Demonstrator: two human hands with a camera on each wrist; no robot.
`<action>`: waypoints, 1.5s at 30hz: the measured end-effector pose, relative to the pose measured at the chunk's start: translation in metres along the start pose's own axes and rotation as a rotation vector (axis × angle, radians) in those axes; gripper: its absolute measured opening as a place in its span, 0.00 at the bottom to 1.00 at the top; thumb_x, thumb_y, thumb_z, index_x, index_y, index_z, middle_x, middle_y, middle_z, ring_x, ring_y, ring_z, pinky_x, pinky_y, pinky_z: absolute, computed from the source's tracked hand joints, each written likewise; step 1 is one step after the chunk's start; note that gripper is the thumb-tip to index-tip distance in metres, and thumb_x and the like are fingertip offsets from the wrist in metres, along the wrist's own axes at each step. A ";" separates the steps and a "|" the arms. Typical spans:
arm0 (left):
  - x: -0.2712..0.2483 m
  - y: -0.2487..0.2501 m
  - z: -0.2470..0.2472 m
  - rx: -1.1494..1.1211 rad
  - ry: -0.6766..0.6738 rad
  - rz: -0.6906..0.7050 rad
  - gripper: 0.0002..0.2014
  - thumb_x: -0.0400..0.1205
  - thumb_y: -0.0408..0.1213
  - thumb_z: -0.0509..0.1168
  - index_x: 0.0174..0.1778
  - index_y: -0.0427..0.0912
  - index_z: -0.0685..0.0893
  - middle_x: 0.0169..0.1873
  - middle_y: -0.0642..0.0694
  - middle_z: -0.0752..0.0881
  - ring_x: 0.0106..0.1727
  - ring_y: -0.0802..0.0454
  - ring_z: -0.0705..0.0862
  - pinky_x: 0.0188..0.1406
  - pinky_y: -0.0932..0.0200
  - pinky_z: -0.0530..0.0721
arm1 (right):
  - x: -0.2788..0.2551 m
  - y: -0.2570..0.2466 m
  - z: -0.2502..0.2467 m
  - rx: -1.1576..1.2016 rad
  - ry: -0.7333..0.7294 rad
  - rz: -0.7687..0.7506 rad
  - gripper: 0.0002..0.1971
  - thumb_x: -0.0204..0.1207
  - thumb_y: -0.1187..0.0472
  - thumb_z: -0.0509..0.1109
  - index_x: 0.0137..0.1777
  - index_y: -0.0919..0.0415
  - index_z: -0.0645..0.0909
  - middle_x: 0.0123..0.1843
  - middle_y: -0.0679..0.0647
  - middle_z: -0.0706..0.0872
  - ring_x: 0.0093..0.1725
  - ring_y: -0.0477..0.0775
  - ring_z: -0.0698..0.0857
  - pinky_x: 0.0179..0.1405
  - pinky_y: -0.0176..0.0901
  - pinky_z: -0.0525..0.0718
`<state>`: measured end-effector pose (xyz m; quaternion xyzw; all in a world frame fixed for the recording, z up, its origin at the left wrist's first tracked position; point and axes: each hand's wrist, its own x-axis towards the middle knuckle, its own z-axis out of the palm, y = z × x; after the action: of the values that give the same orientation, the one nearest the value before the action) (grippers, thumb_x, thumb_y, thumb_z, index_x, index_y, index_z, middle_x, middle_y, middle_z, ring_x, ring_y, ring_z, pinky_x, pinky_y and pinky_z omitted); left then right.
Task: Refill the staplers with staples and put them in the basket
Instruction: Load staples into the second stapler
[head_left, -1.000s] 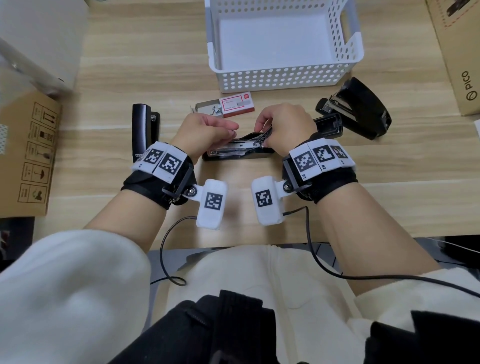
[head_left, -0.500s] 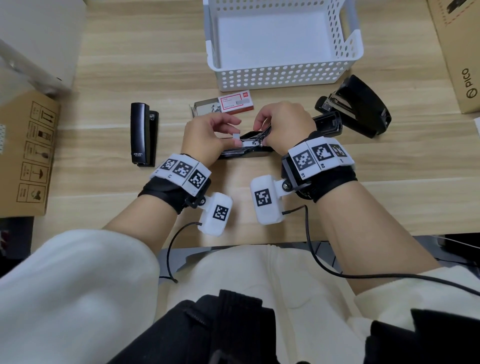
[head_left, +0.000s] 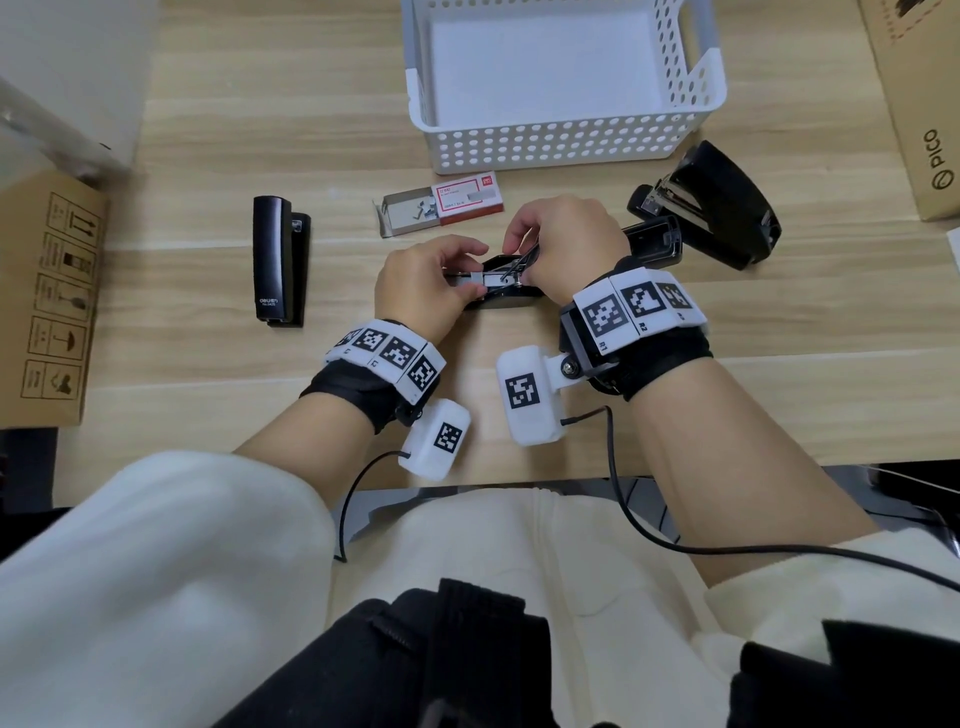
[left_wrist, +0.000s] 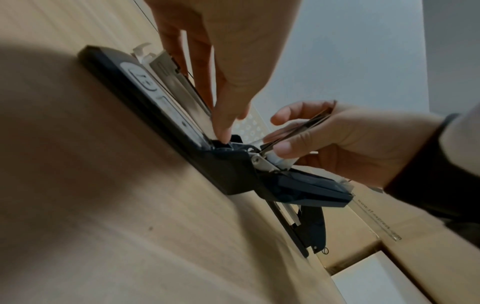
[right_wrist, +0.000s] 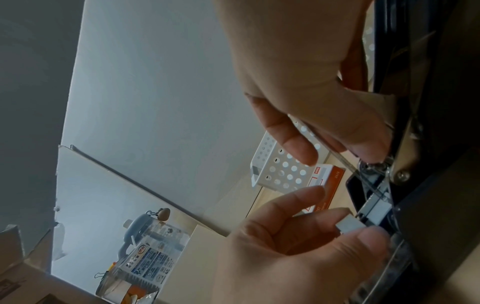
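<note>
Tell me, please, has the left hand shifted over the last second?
Yes. The left hand, pinching a staple strip, has drawn rightward, away from the closed black stapler at the left, toward the opened stapler.

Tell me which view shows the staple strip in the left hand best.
The right wrist view: the staple strip is large there, pinched by the left hand. The head view shows only a small grey piece; the left wrist view hides it.
</note>
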<state>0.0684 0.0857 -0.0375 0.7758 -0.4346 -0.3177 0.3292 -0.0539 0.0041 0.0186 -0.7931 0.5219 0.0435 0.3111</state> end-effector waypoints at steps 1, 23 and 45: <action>0.001 0.000 0.000 0.015 -0.001 0.003 0.18 0.68 0.32 0.75 0.52 0.51 0.87 0.40 0.54 0.89 0.48 0.55 0.87 0.58 0.53 0.83 | 0.000 0.000 0.000 0.000 -0.002 -0.001 0.16 0.68 0.70 0.70 0.39 0.44 0.79 0.45 0.46 0.87 0.50 0.53 0.85 0.49 0.43 0.83; 0.011 -0.009 -0.010 0.324 -0.099 0.207 0.22 0.66 0.38 0.78 0.57 0.46 0.87 0.53 0.47 0.89 0.57 0.48 0.85 0.63 0.56 0.77 | 0.000 0.001 0.000 0.002 -0.009 -0.004 0.16 0.68 0.71 0.70 0.40 0.45 0.80 0.42 0.44 0.84 0.50 0.52 0.84 0.45 0.40 0.79; 0.025 -0.015 -0.040 0.645 -0.445 0.472 0.17 0.78 0.53 0.63 0.62 0.56 0.82 0.71 0.48 0.77 0.69 0.42 0.76 0.66 0.51 0.72 | -0.003 -0.002 -0.003 -0.018 -0.011 -0.004 0.16 0.69 0.71 0.70 0.44 0.45 0.81 0.48 0.47 0.88 0.52 0.52 0.84 0.51 0.45 0.83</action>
<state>0.1168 0.0788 -0.0315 0.6313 -0.7363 -0.2412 0.0329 -0.0543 0.0059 0.0232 -0.7967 0.5181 0.0520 0.3068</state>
